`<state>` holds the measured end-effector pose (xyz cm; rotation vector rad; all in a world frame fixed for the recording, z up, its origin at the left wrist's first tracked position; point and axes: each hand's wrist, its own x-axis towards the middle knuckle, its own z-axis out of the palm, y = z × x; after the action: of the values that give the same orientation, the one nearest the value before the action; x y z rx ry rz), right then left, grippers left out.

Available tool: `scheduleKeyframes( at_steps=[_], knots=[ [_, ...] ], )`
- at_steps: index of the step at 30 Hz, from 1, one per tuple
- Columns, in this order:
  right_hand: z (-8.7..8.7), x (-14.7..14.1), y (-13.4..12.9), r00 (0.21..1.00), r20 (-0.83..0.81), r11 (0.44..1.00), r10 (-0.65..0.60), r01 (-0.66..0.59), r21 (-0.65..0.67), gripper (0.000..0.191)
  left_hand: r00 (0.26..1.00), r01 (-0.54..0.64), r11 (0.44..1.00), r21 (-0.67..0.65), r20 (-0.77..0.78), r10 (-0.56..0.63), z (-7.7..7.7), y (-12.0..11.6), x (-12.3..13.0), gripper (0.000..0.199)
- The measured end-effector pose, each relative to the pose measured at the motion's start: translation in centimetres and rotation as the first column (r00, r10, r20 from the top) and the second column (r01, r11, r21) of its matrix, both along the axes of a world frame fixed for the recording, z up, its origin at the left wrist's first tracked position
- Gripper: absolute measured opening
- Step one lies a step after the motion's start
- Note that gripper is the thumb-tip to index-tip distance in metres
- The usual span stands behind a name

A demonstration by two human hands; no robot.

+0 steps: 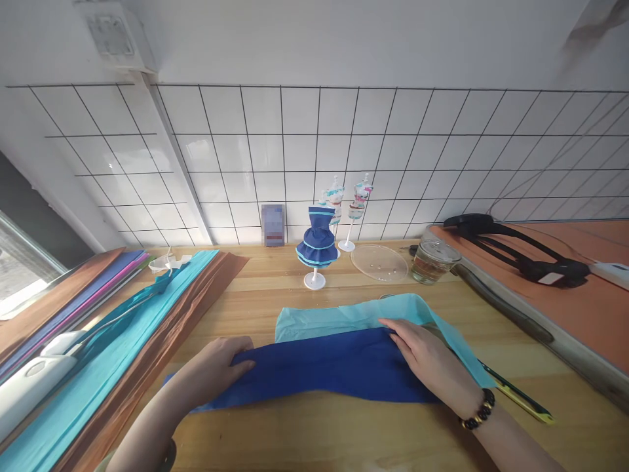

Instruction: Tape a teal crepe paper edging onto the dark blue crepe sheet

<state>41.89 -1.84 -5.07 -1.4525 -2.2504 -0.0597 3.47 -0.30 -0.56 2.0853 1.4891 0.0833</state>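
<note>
A long dark blue strip of thin cloth or crepe paper [324,367] stretches between my hands, low over the wooden table. My left hand [221,367] grips its left part, thumb in front and fingers behind the upper edge. At its upper right edge, my right hand [427,357] has the strip between thumb and fingers; a black bead bracelet circles that wrist. Behind the strip lies a light turquoise sheet [344,316], partly covered by it and by my right hand. A yellow-and-black cutter-like tool [523,396] pokes out from beneath the turquoise sheet.
A small dress form in a blue ruffled dress [317,239] stands at the back, with white mini dress forms [361,196] behind. Right of them are a round clear disc [379,262] and a glass [433,261]. Folded coloured sheets [162,314] and a white tool [37,387] lie left.
</note>
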Motion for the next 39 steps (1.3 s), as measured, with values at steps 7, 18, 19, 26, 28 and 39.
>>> scheduleKeyframes(
  at_steps=[7, 18, 19, 26, 28, 39],
  knots=[
    [-0.4, 0.3, 0.9, 0.998, -0.004, 0.992, -0.057, 0.057, 0.113, 0.028, 0.997, 0.016, 0.957, 0.29, -0.08, 0.007, -1.2, 1.0, -0.1, 0.025],
    [0.9, -7.5, -4.1, 0.947, -0.063, 0.918, 0.316, -0.322, -0.232, 0.021, 0.988, -0.034, 0.923, 0.383, -0.129, 0.09, -1.8, 1.6, -0.3, 0.026],
    [0.8, -7.6, -4.1, 0.949, -0.074, 0.913, 0.307, -0.316, -0.258, 0.019, 0.986, -0.04, 0.92, 0.391, -0.132, 0.099, -1.9, 1.6, -0.3, 0.027],
    [1.2, -7.4, -4.0, 0.938, -0.067, 0.897, 0.341, -0.346, -0.276, 0.016, 0.976, -0.054, 0.901, 0.431, -0.166, 0.138, -2.2, 1.8, -0.1, 0.027],
    [1.4, -7.5, -4.2, 0.934, -0.062, 0.899, 0.353, -0.357, -0.253, 0.02, 0.973, -0.059, 0.893, 0.447, -0.176, 0.153, -2.3, 1.8, -0.1, 0.027],
    [0.0, -7.6, -4.4, 0.881, 0.123, 0.89, 0.456, -0.451, -0.07, 0.026, 0.989, 0.075, 0.751, 0.656, -0.145, 0.028, -1.6, 0.1, 2.7, 0.025]
  ],
)
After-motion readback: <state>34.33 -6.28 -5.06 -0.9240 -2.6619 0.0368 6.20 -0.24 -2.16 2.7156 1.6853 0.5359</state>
